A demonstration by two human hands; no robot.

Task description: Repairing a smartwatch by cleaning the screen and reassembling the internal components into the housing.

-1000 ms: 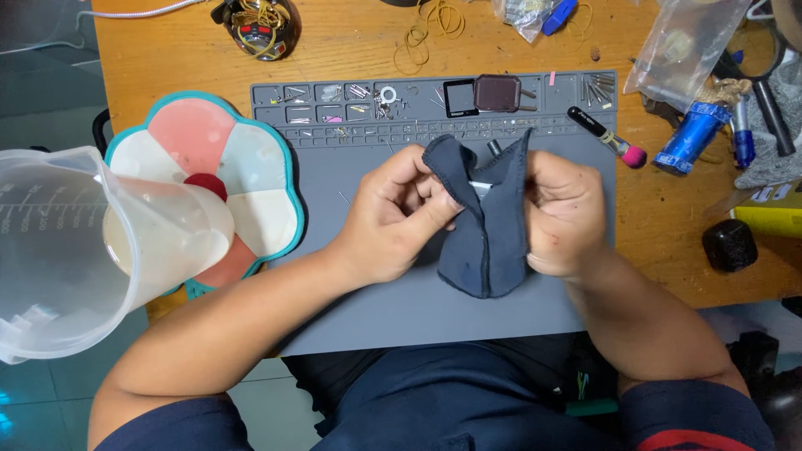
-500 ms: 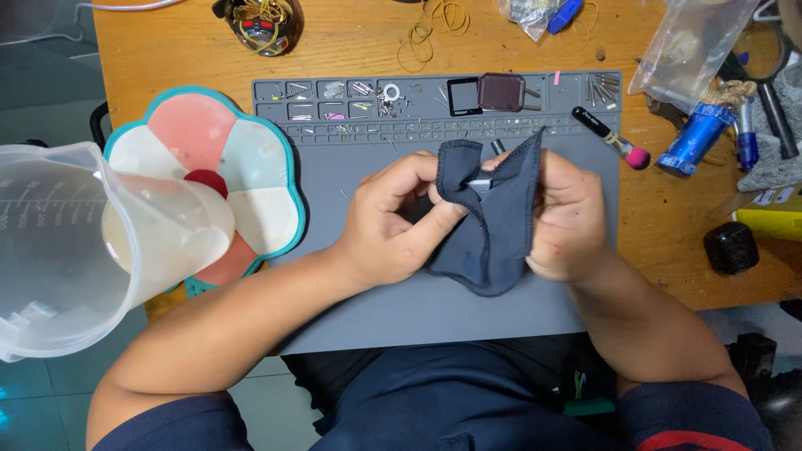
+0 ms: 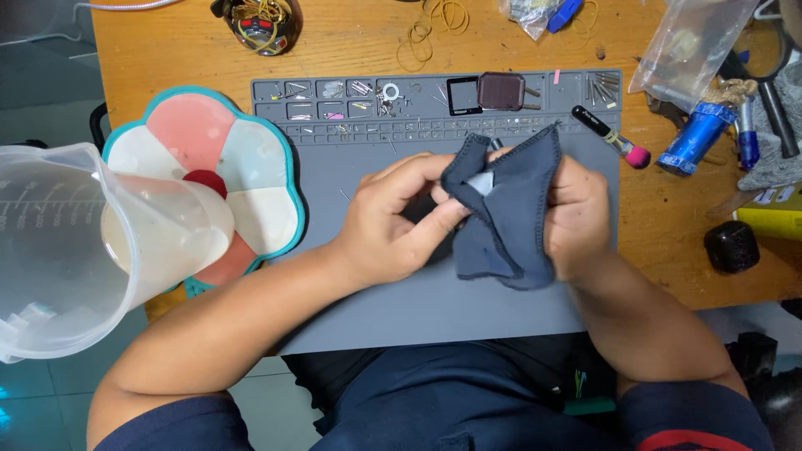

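Item: 1 dark navy cloth (image 3: 511,209), crumpled, with stitched edges and a small pale grey patch showing at a fold. It is held above the grey mat (image 3: 434,292) on the desk (image 3: 359,42). Left hand (image 3: 393,225) pinches its left edge in a closed grip; right hand (image 3: 581,217) is closed on its right side, fingers behind the fabric.

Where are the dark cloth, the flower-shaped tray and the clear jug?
dark cloth (image 3: 510,209), head view, middle of the fabric.
flower-shaped tray (image 3: 194,129), head view, pink petal section.
clear jug (image 3: 75,250), head view, side wall.
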